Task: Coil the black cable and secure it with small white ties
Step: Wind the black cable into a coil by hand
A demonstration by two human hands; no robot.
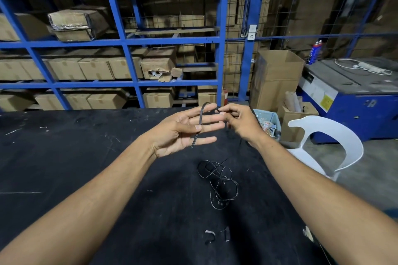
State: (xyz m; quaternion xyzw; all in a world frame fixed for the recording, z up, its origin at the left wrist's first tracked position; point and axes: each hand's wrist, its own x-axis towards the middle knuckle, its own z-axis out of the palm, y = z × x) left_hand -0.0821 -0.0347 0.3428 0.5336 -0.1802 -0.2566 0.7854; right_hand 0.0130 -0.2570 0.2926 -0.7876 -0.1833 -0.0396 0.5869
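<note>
A thin black cable (219,180) lies in loose tangled loops on the black table (75,153), below my hands. One end of it runs up and across the palm of my left hand (183,131), pinned there by the thumb, with the fingers spread. The cable arches over the fingertips to my right hand (239,120), which pinches it between thumb and fingers. Two small white ties (210,235) lie on the table near the front edge.
A white plastic chair (331,146) stands right of the table. Behind it are a small bin (268,122), open cardboard boxes (277,77) and a blue machine (353,101). Blue shelving (120,43) with cartons fills the back.
</note>
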